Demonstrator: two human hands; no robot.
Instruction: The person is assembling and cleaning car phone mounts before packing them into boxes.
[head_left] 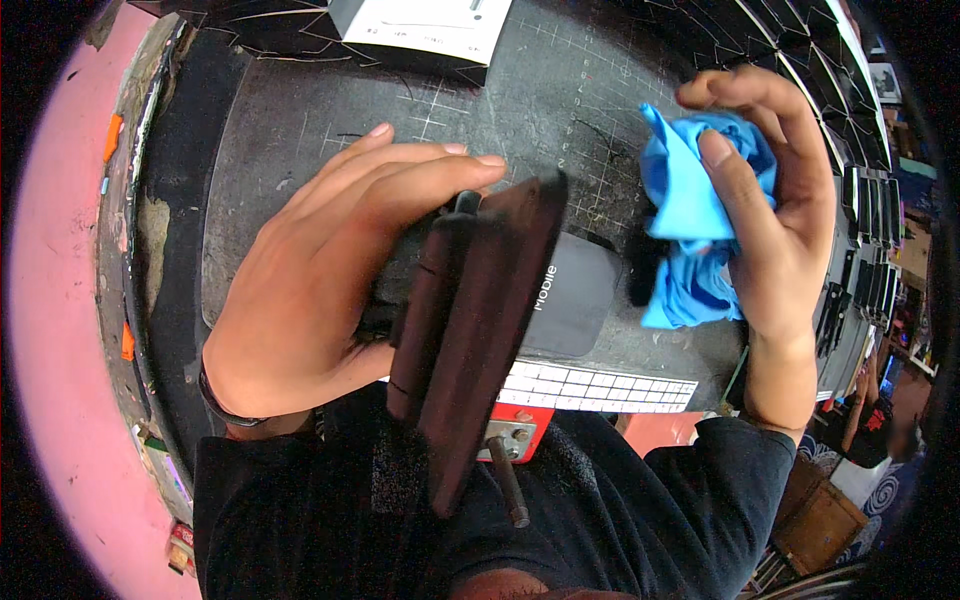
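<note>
Head view: the left hand [320, 290] is closed around a dark flat phone-like slab [480, 330], gripped at its upper end and held tilted on edge, its free end hanging below the hand past the edge of the gridded cutting mat [400, 110]. The right hand [775, 215] is curled shut on a bunched blue cloth [690, 225], just right of the slab and apart from it. Risk, in my judgement: with one end unsupported, the slab could slip and fall if pressed by the cloth.

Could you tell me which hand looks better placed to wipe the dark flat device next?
Probably the right hand: its fingers already grip the crumpled blue cloth just beside the dark flat device. The left hand is occupied holding that device tilted above the cutting mat.
</note>
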